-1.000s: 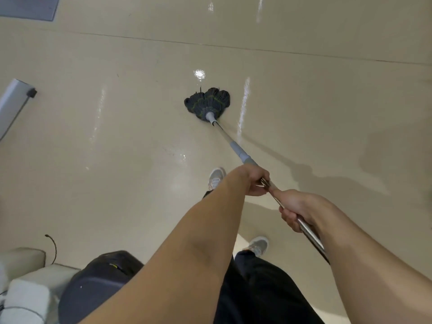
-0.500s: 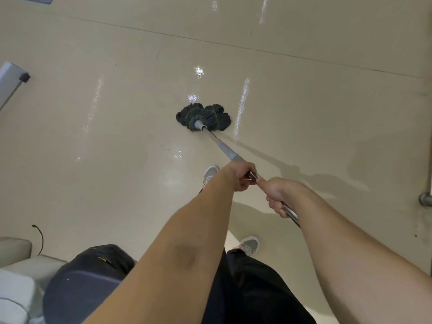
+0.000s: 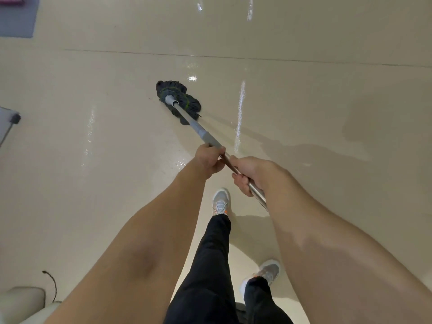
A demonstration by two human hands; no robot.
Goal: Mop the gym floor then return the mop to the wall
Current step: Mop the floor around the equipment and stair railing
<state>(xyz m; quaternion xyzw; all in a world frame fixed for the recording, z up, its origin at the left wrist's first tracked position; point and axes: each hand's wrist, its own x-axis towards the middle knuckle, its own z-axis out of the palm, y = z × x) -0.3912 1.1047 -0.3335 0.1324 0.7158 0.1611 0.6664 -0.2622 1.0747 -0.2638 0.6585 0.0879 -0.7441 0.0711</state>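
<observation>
The fingers of the left hand [image 3: 209, 160] and right hand [image 3: 252, 174] are clamped on the mop [image 3: 178, 99]. The floor [image 3: 93, 183] looks partly wet, so I judge mopping unfinished; the wall return is not yet done.

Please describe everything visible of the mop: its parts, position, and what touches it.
The mop has a head of dark grey strands with green stitching, spread on the glossy beige floor. A grey socket joins it to a shiny metal pole with a grey sleeve, slanting up and back. The left hand grips the pole just behind the sleeve; the right hand grips it farther up. The pole's upper end is hidden.
</observation>
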